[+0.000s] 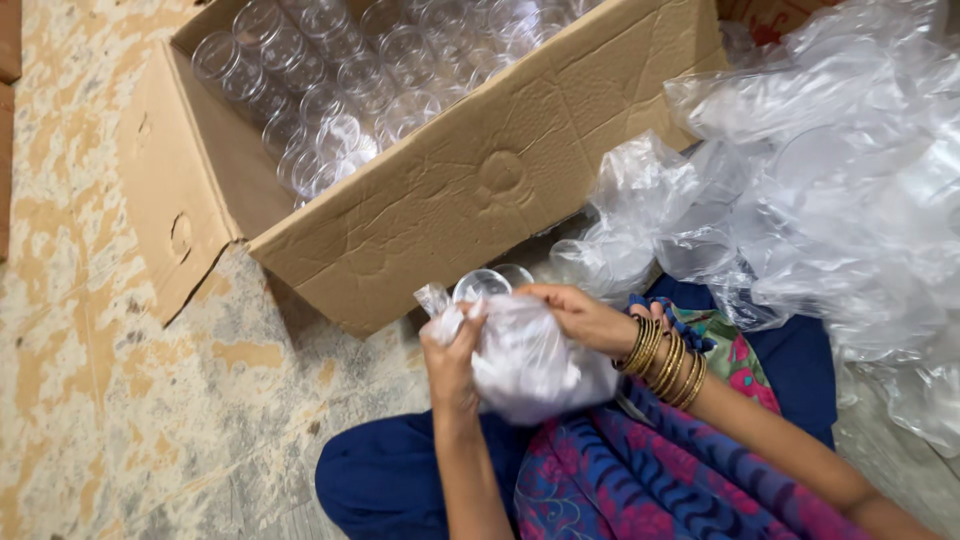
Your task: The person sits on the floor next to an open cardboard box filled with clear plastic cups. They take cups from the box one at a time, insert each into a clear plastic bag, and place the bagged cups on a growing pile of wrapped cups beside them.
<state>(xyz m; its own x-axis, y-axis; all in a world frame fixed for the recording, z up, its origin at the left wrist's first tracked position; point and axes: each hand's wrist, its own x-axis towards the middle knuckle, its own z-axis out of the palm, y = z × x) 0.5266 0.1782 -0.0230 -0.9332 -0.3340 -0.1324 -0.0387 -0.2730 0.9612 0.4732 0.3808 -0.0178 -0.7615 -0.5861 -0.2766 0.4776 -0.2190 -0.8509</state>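
Both my hands hold a small clear plastic bag (530, 360) bunched over my lap. My left hand (452, 358) grips the bag's left side near its twisted neck. On the bag's upper right side rests my right hand (585, 315), with several gold bangles on its wrist. Two clear round plastic containers (490, 283) show at the top of the bag, between my hands.
An open cardboard box (470, 190) lies in front of me, filled with several clear plastic jars (340, 80). A heap of crumpled clear plastic bags (830, 180) sits to the right. I sit on a worn, patchy floor (120, 380); blue and patterned cloth covers my legs.
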